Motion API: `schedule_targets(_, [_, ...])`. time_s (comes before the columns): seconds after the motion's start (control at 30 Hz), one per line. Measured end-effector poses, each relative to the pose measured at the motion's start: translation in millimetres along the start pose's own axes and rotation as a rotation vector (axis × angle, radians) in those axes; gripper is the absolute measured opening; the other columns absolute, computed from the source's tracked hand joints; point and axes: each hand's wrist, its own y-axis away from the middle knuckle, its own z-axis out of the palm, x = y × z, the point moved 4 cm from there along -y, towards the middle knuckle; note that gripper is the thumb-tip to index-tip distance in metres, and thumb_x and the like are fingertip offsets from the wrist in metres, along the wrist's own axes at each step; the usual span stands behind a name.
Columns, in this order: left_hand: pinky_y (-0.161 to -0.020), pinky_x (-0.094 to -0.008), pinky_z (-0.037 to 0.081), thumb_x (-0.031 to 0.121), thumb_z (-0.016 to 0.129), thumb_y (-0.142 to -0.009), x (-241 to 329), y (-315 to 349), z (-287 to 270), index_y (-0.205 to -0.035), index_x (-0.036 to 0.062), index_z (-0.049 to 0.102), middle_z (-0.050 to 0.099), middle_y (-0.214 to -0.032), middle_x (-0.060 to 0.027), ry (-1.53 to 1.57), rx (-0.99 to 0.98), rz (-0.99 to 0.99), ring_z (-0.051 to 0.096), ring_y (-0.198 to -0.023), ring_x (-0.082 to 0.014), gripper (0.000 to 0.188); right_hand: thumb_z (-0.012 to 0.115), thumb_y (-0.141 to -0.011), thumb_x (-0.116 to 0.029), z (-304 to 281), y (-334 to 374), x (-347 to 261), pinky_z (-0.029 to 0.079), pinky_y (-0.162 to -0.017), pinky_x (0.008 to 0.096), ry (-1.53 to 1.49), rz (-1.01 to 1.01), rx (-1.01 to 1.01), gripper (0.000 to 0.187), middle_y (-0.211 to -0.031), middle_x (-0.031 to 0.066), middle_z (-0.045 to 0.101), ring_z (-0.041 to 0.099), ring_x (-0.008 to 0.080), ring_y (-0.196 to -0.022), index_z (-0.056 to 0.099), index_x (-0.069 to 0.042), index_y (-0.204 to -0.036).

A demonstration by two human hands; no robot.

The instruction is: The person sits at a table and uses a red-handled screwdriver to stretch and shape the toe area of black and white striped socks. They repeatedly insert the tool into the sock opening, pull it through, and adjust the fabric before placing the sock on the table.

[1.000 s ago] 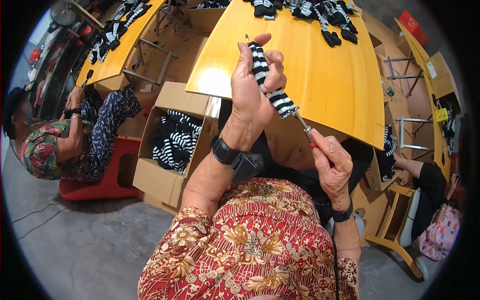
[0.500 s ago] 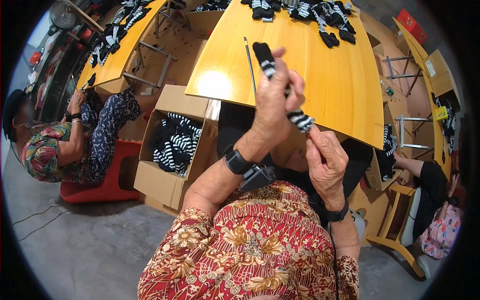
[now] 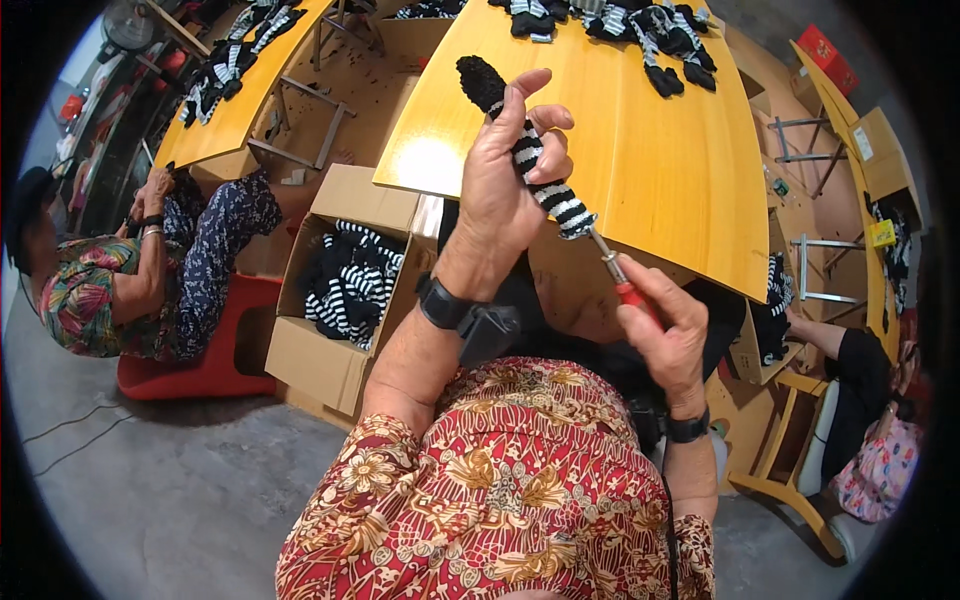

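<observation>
My left hand [image 3: 508,165] is wrapped round a small knitted tube [image 3: 560,207], sock-like, with black and white stripes and a solid black end [image 3: 481,82]. The black end sticks up past my thumb, while the striped end points down toward my right hand. My right hand [image 3: 665,325] grips a tool by its red handle [image 3: 638,298]. From the handle a thin metal shaft [image 3: 603,246] runs up to the striped end's opening; its tip is hidden there. Both hands are above the near edge of the yellow table [image 3: 680,180].
A cardboard box [image 3: 365,195] of striped knitted pieces [image 3: 350,285] stands at my left. More pieces [image 3: 640,35] lie at the table's far side. A co-worker [image 3: 120,290] sits on a red chair [image 3: 215,360] at left; another person [image 3: 870,440] is at right, near a wooden chair [image 3: 785,465].
The red-handled tool now shows in my right hand, its shaft at the knitted tube's opening. My left hand has moved left and turned. The thin stick seen on the table no longer shows.
</observation>
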Motion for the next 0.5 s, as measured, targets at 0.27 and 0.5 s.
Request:
schedule_targets(0.27, [-0.047, -0.0181, 0.032, 0.028, 0.045, -0.102, -15.4, 1.2, 1.8, -0.130, 0.0057, 0.041, 0.060, -0.077, -0.0049, -0.130, -0.041, -0.075, 0.036, -0.048, -0.0041, 0.036, 0.059, -0.086, 0.001, -7.0, -1.3, 8.7, 0.033, -0.047, 0.0165, -0.408, 0.307, 0.015, 0.039, -0.078, -0.0007, 0.059, 0.044, 0.0026, -0.053, 0.061, -0.002, -0.124])
schedule_targets(0.5, [-0.045, -0.0182, 0.029, 0.023, 0.050, -0.100, -49.8, 12.7, 6.4, -0.136, 0.0060, 0.032, 0.056, -0.072, -0.0044, -0.239, 0.121, -0.027, 0.034, -0.047, -0.0040, 0.043, 0.065, -0.078, 0.004, 11.4, -8.4, -6.9, 0.044, -0.056, 0.0273, 0.273, -0.223, 0.247, 0.032, -0.078, 0.0090, 0.058, 0.056, 0.0174, -0.066, 0.063, 0.002, -0.110])
